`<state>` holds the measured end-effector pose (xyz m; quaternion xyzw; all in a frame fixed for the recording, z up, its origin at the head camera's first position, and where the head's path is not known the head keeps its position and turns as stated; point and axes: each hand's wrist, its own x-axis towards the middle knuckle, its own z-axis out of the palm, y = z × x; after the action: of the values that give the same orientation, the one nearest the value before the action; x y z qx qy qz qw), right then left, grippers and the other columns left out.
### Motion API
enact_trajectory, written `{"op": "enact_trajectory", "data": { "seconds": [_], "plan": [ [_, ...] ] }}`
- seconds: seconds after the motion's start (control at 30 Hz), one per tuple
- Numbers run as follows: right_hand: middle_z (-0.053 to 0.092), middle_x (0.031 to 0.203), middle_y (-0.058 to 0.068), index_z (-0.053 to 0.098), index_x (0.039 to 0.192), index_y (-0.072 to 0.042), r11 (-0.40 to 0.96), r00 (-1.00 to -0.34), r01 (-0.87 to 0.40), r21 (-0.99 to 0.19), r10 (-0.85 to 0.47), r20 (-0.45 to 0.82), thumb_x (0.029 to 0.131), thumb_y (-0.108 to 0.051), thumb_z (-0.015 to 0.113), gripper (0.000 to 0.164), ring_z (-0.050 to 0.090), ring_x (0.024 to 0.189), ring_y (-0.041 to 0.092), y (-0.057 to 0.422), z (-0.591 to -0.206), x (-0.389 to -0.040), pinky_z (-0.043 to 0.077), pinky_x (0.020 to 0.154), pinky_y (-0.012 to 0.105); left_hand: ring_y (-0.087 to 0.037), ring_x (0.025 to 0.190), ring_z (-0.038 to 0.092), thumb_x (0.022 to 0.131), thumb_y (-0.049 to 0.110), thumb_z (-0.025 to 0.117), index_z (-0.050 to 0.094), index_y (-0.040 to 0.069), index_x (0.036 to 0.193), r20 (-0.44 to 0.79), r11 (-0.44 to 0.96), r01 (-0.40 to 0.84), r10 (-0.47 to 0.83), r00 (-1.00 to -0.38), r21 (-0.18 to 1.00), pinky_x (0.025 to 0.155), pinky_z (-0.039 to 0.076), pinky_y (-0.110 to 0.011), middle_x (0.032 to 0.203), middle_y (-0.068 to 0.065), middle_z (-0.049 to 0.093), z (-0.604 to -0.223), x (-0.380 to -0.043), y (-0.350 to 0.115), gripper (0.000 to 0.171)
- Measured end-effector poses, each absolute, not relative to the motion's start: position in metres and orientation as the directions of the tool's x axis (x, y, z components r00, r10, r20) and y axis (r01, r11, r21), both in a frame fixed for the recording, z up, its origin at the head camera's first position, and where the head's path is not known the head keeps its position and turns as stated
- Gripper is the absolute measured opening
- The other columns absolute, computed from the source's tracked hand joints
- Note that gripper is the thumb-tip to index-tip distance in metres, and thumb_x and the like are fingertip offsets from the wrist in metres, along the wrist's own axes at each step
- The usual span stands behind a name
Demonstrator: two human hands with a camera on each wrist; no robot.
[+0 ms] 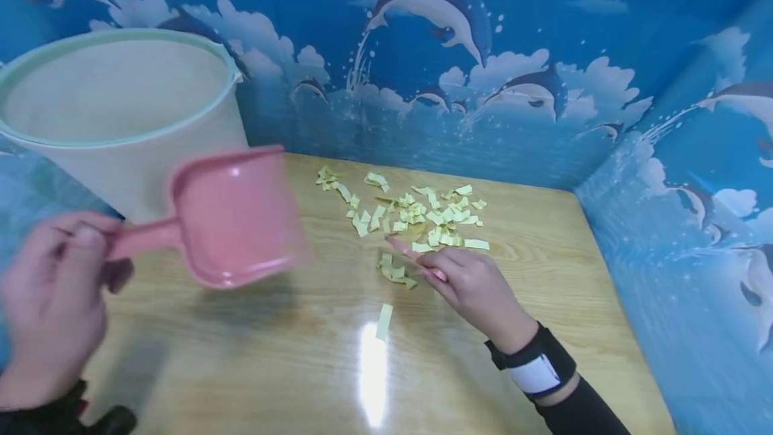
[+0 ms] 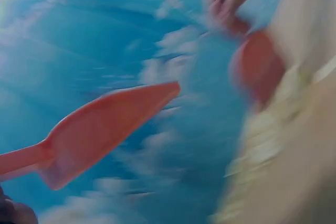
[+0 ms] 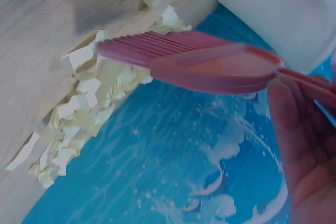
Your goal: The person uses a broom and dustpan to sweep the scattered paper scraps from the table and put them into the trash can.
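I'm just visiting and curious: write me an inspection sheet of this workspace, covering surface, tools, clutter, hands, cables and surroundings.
Surface: wood-look table, with a bright reflection.
Job's things: pink dustpan, raised above the table, no scraps visible inside; pink brush, bristles by the pale yellow paper scraps; white bin at the left, its bottom hidden.
Clutter: nothing seen besides the scraps.
Hands: left hand grips the dustpan's handle; right hand holds the brush.
Cables: nothing seen.
Surroundings: blue dolphin-print backdrop behind and to the right.
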<state>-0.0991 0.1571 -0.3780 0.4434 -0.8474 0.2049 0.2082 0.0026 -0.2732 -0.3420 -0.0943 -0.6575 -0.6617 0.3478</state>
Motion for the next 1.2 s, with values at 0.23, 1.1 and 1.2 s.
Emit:
{"op": "enact_trajectory", "data": {
  "seconds": [0.23,1.1,1.2],
  "plan": [
    [0.068,0.096,-0.005,0.072,0.103,-0.016,0.449,-0.456,-0.885,-0.124,-0.785,0.42,0.097,-0.03,0.064,0.017,0.068,0.086,0.012,0.147,-0.394,-0.1,0.058,0.078,0.027,-0.015,0.051,0.045,0.108,0.007,0.039,0.059,-0.001,0.111,0.248,0.381,0.149,-0.226,-0.942,0.912,0.044,0.036,-0.028,0.068,-0.003,0.05,-0.415,0.022,-0.223,0.022],
    [0.074,0.076,0.001,0.072,0.092,-0.003,0.548,-0.793,-0.587,-0.596,-0.239,0.56,0.1,-0.007,0.058,0.017,0.065,0.055,0.006,0.187,-0.364,-0.087,0.052,0.05,0.016,-0.016,0.048,0.048,0.109,0.012,0.039,0.059,-0.001,0.111,0.077,0.308,0.041,-0.107,-0.991,0.95,0.042,0.041,-0.029,0.062,-0.009,0.05,-0.459,0.026,-0.214,0.024],
    [0.073,0.074,0.01,0.071,0.091,0.002,0.475,-0.814,-0.553,-0.685,-0.132,0.566,0.101,-0.004,0.055,0.02,0.065,0.053,0.008,0.194,-0.361,-0.085,0.053,0.05,0.019,-0.016,0.049,0.048,0.109,0.012,0.04,0.06,-0.001,0.111,0.068,0.306,0.031,-0.111,-0.991,0.952,0.042,0.041,-0.029,0.062,-0.009,0.049,-0.461,0.026,-0.213,0.024]
  ]
}}
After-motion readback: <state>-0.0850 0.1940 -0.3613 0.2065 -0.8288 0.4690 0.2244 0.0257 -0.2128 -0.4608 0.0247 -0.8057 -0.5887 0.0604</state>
